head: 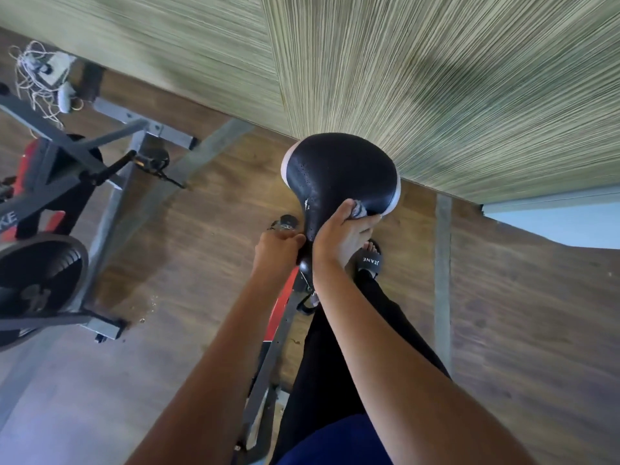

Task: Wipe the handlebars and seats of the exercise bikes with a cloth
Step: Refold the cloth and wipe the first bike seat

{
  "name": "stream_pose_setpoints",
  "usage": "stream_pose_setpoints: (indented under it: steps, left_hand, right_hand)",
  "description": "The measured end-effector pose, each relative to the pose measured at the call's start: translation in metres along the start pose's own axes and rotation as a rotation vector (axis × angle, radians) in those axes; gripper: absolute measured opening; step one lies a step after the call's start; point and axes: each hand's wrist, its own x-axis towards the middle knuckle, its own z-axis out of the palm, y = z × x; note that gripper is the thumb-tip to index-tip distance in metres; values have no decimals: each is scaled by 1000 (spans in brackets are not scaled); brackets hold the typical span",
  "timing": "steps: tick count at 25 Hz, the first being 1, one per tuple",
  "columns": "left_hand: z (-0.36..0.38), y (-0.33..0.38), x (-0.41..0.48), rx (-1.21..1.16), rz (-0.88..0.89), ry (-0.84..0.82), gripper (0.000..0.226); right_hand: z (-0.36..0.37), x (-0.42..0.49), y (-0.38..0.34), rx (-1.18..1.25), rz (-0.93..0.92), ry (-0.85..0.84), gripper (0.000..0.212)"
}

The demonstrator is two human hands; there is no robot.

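"JEANE" on sandal (369, 263), "KE" on bike frame (13, 214)

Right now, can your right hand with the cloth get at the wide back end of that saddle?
Probably yes. The right hand presses the cloth against the saddle at its side. The black top beyond it lies bare, and the left hand holds low by the nose, out of the way.

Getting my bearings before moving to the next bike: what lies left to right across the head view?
Other bike's flywheel → its pedal → left hand gripping the seat nose → right hand holding the cloth → grey floor strip.
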Motion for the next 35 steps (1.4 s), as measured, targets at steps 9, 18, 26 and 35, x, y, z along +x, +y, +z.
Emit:
stream_pose_setpoints:
  steps: [9,18,26,35]
  left_hand:
    - [-4,16,-7,66,-22,-23,29]
    - [3,20,-21,-75,-72,47,14]
    - [7,16,-27,-98,-36,88,7]
    - [9,19,-37,-28,-25,168,18]
  right_hand:
    - [-5,-27,21,-156,-71,-43,76]
    - [-7,59,-20,-234,-236,245,72]
    - [-37,111,-66,-623,-507,-75,54]
    - [-65,115,-50,-821,-797,-157,59]
